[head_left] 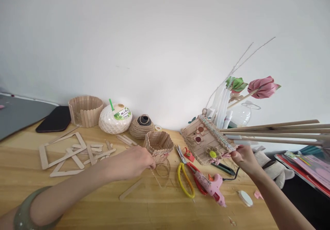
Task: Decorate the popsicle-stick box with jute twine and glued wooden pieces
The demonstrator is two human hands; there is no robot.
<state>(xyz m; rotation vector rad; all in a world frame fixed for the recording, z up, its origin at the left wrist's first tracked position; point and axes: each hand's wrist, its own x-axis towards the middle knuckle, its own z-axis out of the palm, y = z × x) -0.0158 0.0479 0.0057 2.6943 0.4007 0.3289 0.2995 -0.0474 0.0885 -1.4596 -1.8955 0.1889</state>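
My left hand (138, 161) is closed, fingertips pinched on a loose loop of thin twine (165, 172) just in front of a small craft-stick basket (158, 145). A ball of brown twine (141, 127) sits behind that basket. My right hand (244, 158) grips the lower right edge of a craft-stick holder (192, 137) trimmed with a sparkly strip, button flowers and a yellow-centred flower. The holder is tilted, with wooden dowels (273, 132), straws and paper flowers (264, 88) leaning behind it.
Scissors (186, 175) and a pink glue gun (212, 188) lie between my hands. Craft-stick frames (64, 156) spread across the left. A larger stick basket (87, 109), a white coconut (116, 120) and a black phone-like slab (54, 119) stand or lie along the wall.
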